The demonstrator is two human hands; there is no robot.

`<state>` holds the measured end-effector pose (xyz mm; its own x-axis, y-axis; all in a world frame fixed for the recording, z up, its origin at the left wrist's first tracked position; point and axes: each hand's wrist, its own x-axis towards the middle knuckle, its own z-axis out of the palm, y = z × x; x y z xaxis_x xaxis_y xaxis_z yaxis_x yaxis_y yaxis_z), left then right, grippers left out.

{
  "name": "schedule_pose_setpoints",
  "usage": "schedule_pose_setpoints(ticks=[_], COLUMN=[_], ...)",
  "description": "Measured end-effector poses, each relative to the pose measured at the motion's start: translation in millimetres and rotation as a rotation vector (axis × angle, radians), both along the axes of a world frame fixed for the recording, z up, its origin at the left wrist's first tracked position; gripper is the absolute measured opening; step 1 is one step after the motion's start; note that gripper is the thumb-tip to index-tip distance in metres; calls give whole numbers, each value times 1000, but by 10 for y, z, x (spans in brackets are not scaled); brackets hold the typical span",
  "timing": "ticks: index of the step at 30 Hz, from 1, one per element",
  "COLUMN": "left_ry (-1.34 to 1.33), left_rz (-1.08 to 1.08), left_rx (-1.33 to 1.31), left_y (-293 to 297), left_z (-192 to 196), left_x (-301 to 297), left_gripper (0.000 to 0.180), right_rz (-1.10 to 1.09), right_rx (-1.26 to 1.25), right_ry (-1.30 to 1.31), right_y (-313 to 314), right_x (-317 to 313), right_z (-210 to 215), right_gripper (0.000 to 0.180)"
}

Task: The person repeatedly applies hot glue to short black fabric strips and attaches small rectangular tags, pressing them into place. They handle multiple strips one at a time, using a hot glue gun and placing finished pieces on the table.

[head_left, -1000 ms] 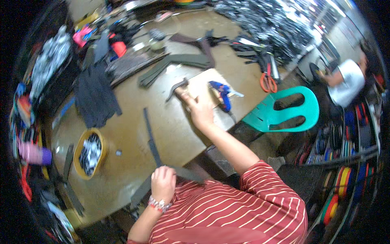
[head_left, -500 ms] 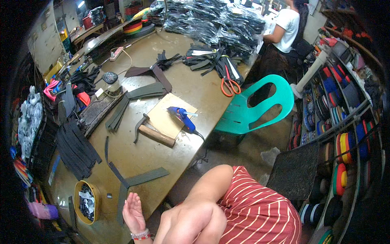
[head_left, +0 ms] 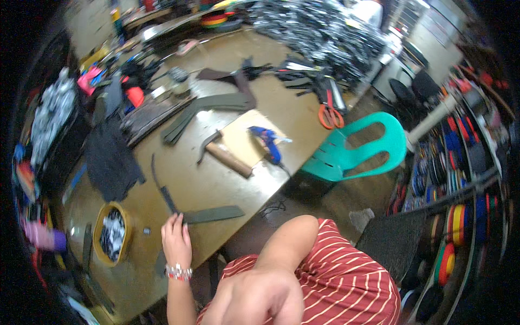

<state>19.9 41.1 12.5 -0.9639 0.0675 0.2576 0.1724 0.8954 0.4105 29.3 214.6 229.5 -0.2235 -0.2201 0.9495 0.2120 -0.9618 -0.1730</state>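
1 hand [head_left: 177, 245] seemingly touches dark webbing [head_left: 214, 214].

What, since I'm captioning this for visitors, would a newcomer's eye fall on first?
Probably the bright green chair, right of the table. Next comes the blue glue gun on its pale board, beside a wooden-handled hammer. The right hand looms at the lower edge; the left hand is at a dark strip.

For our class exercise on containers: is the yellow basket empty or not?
Not empty: the yellow basket has dark and whitish pieces visible inside.
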Motion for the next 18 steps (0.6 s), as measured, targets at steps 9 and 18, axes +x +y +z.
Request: schedule_pose_setpoints(ticks=[9, 18], left_ry=[281, 112], left_rz=[73, 238], left_rx=[214, 444], left_y=[-92, -53], left_z=[-284, -163], left_x=[-225, -288], left_gripper=[9, 29], right_rz=[-1527, -1292], right_rx=[1835, 1617], right_ry=[625, 167], right_y=[-554, -682], right_x=[-1465, -1396], right_z=[-1943, -1471], right_gripper=[40, 17])
